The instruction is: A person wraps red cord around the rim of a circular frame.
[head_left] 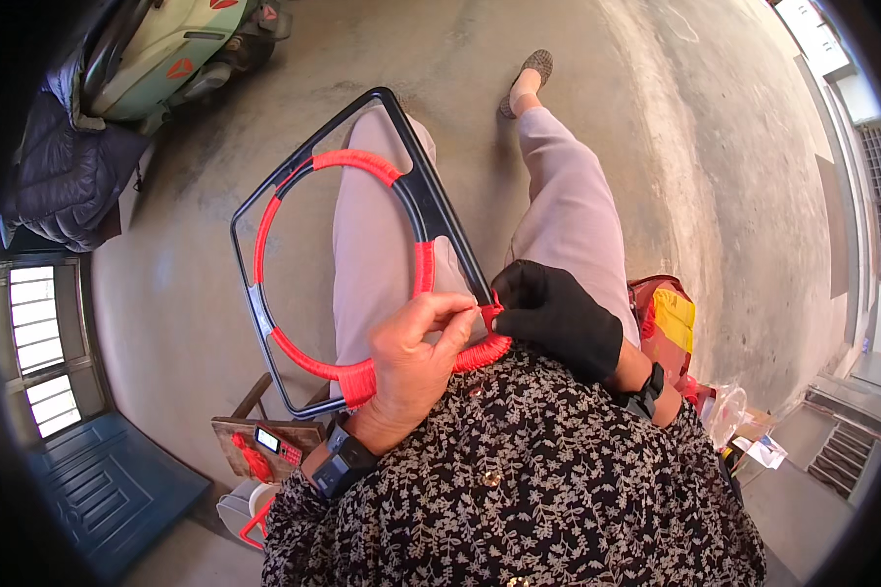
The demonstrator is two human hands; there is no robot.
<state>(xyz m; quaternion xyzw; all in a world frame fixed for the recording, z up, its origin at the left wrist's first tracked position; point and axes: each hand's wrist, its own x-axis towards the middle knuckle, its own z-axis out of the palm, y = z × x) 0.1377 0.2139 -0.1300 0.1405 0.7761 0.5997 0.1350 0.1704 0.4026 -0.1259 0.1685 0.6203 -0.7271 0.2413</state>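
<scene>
Bare concrete floor [597,88] outdoors, a seated person winding red cord around a ring in a black frame on the lap.

Left hand [416,357], bare, is pinched on the red cord [487,315] at the near right edge of the ring, fingers curled over the wrapped rim; right hand [558,318], in a black glove, is closed just beside it, touching the same spot, though whether it grips the cord itself is hard to make out. Both wrists carry dark bands. Resting across the thighs, the black frame [431,210] holds a ring [294,347] already mostly bound in red, with bare black stretches at the far right and left. Near left, a small wooden stool [240,435] carries a red phone [276,445]. At right sits a red and yellow bag [671,323]; far left, a pale green scooter [162,49].
</scene>
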